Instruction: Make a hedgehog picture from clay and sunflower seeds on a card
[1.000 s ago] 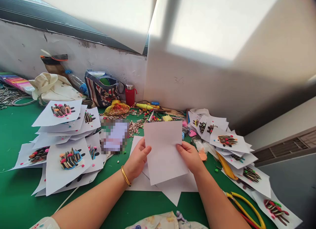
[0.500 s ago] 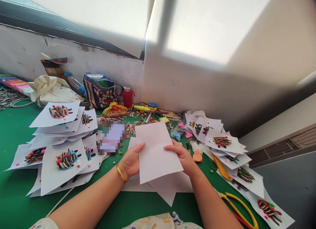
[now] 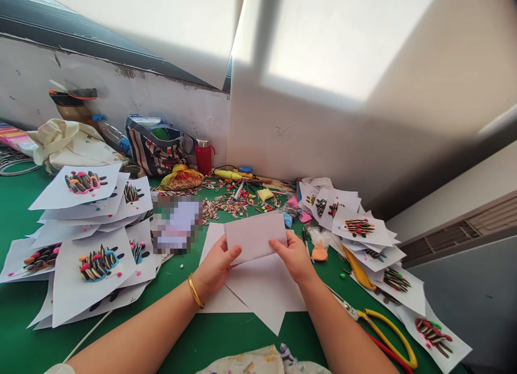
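Between my two hands I hold a white sheet of paper (image 3: 255,235) above the green table. My left hand (image 3: 218,263), with a gold bangle on its wrist, grips the left edge, thumb on top. The right edge is pinched by my right hand (image 3: 291,253), its thumb also on the near face. The sheet looks short from front to back; whether it is folded or only tilted I cannot tell. Beneath it lie more blank white sheets (image 3: 264,288), overlapping at different angles, one corner pointing towards me.
Seed-decorated paper sheets are piled at left (image 3: 97,263) and right (image 3: 357,227). Yellow-handled scissors (image 3: 383,331) lie by my right forearm, near a yellow cutter (image 3: 359,269). Behind are scattered seeds (image 3: 230,204), a red bottle (image 3: 204,157), a striped bag (image 3: 155,148) and a blurred-out rectangle (image 3: 177,223).
The held sheet has gone from a tall, full face to a short, wide shape, with its lower edge higher up. Both thumbs now rest near its lower part. The view has shifted slightly right.
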Demonstrator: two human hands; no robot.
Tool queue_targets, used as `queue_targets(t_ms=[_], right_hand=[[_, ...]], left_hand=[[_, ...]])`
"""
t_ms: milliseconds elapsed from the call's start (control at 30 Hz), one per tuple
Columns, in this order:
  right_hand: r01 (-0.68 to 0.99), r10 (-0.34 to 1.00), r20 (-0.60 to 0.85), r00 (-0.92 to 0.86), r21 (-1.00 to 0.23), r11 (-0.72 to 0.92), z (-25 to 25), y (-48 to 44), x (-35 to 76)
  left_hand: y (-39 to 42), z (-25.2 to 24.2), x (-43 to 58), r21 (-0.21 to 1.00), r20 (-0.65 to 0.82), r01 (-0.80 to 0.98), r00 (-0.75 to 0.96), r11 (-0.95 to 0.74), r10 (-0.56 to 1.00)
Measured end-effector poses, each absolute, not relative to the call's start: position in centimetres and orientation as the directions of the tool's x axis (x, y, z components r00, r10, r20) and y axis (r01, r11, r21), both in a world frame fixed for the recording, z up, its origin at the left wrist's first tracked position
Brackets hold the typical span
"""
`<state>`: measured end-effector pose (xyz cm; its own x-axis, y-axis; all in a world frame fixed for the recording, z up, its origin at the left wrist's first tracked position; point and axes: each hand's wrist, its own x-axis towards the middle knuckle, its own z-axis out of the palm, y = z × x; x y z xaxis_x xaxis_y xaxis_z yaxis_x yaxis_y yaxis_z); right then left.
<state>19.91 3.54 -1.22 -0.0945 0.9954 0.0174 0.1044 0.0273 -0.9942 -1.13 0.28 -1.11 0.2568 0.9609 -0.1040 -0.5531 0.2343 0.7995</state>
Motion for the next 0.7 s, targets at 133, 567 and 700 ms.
queue_targets(t_ms=[133, 567, 700], right_hand=[[0.066, 0.992, 0.028, -0.125, -0.997, 0.037, -0.84, 3.44, 19.71], [-0.142, 0.985, -0.048, -0.168, -0.987, -0.072, -1.19, 3.68, 20.28], [-0.148, 0.987, -0.041, -0.156, -0.987, -0.064, -1.34, 3.7, 20.16]], left_hand=[[0.77, -1.48, -1.01, 0.808, -0.23, -0.521, 0.151, 0.275, 0.961], [0.7, -1.82, -1.24, 0.866, -0.157, -0.448, 0.18, 0.223, 0.971], [0.76, -1.71, -1.28, 0.864, -0.134, -0.463, 0.169, 0.199, 0.976]])
